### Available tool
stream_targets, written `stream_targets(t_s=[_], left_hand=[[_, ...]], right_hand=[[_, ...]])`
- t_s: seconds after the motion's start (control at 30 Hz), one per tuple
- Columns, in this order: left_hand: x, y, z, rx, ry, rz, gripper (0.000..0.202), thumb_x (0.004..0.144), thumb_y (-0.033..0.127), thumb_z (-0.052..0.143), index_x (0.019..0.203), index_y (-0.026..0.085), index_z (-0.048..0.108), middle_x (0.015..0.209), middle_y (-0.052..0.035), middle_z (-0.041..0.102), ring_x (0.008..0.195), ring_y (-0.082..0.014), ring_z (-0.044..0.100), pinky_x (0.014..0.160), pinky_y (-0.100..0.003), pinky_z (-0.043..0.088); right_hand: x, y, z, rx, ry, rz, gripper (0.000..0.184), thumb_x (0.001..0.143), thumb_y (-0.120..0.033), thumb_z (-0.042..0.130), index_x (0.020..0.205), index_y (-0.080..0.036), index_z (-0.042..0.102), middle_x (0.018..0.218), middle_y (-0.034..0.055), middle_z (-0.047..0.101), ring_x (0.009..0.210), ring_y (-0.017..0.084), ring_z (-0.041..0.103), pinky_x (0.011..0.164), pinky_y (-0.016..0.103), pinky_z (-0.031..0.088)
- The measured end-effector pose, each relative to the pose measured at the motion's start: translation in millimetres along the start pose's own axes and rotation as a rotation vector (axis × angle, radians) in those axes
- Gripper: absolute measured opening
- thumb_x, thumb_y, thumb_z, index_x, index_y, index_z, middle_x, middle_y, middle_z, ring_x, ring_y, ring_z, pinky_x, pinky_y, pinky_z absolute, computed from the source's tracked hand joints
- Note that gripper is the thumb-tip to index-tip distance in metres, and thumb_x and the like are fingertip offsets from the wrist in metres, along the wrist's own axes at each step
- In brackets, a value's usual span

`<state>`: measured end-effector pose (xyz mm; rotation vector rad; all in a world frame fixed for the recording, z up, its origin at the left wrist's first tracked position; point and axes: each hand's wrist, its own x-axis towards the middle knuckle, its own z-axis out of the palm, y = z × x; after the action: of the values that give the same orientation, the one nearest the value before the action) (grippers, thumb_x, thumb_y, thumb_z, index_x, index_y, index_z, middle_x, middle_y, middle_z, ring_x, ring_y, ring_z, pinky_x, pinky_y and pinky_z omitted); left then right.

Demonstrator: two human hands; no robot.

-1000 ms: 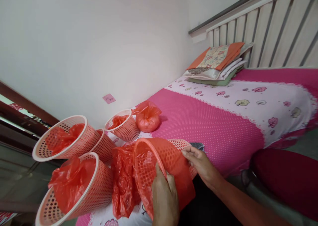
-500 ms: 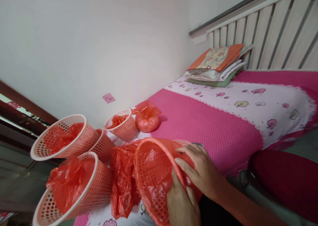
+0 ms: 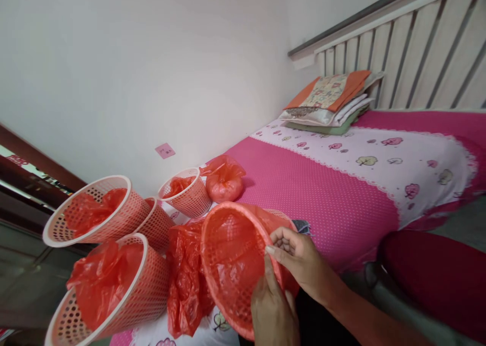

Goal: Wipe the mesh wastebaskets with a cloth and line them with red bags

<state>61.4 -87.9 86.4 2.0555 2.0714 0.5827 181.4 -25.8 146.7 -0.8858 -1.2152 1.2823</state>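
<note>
A pink perforated wastebasket [image 3: 243, 265] is tipped on its side with its mouth turned to the left. A thin red plastic bag [image 3: 231, 250] lines it and wraps over the rim. My left hand [image 3: 273, 308] grips the near rim from below, its index finger stretched along the edge. Just above it, my right hand [image 3: 299, 257] pinches the bag-covered rim between thumb and curled fingers. The two hands nearly meet there. Beside the basket's mouth lies a crumpled red plastic bag heap [image 3: 186, 280].
On the left stand several more pink baskets, among them a front one [image 3: 152, 285] and a back-left one [image 3: 132, 209], with red bags inside. A knotted red bag [image 3: 226, 181] sits on the pink bed [image 3: 288, 179]. Folded pillows [image 3: 330, 103] lie farther back; a dark red stool [image 3: 433, 280] is at right.
The basket's mouth has turned slightly more toward me, and its upper rim is a little higher. My right hand's fingers have curled in from the basket's side to the rim.
</note>
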Motion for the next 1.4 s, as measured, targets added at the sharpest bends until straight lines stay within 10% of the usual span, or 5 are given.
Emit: stream_targets(t_s=[0.47,0.73,0.87,1.07,1.4], left_hand=[[8,-42,-94.0,-0.689,0.112,-0.267,0.064,0.083,0.07,0.062,0.119,0.017,0.064,0.101,-0.0091,0.071,0.096,-0.0262,0.07,0.086,-0.037,0.058],[26,-48,-70.2,-0.438,0.34,-0.368,0.052,0.085,0.07,0.058,0.097,0.019,0.057,0.075,-0.0021,0.063,0.07,-0.0239,0.064,0.071,-0.038,0.053],[26,-60,-62.2,-0.287,0.507,-0.37,0.046,0.09,0.061,0.053,0.105,0.018,0.058,0.087,-0.0092,0.068,0.08,-0.0287,0.068,0.077,-0.042,0.054],[30,-65,-54.9,-0.159,0.555,-0.328,0.042,0.1,0.049,0.038,0.104,0.016,0.064,0.084,-0.0133,0.071,0.077,-0.0297,0.07,0.072,-0.041,0.054],[30,-70,-48.8,-0.118,0.504,-0.313,0.046,0.102,0.047,0.036,0.115,0.013,0.064,0.083,-0.0128,0.072,0.073,-0.0283,0.07,0.069,-0.039,0.053]], right_hand=[[-43,40,62,-0.217,-0.131,-0.039,0.01,0.093,-0.031,0.058,0.087,-0.023,0.057,0.085,0.0028,0.068,0.078,0.019,0.066,0.074,0.03,0.052],[-57,45,64,-0.236,-0.373,0.017,0.035,0.071,-0.006,0.062,0.1,-0.024,0.066,0.103,0.0032,0.075,0.094,0.021,0.071,0.085,0.029,0.053],[-45,46,38,-0.219,-0.176,-0.074,0.006,0.089,-0.021,0.058,0.084,-0.023,0.06,0.08,-0.001,0.066,0.073,0.016,0.062,0.07,0.027,0.048],[-21,54,6,-0.167,-0.015,-0.032,0.034,0.101,-0.049,0.049,0.083,-0.022,0.059,0.078,-0.0001,0.061,0.075,0.018,0.057,0.073,0.031,0.047],[-20,71,40,0.073,-0.14,0.055,0.031,0.085,-0.049,0.071,0.079,-0.021,0.061,0.071,-0.0029,0.058,0.069,0.015,0.054,0.067,0.028,0.044]])
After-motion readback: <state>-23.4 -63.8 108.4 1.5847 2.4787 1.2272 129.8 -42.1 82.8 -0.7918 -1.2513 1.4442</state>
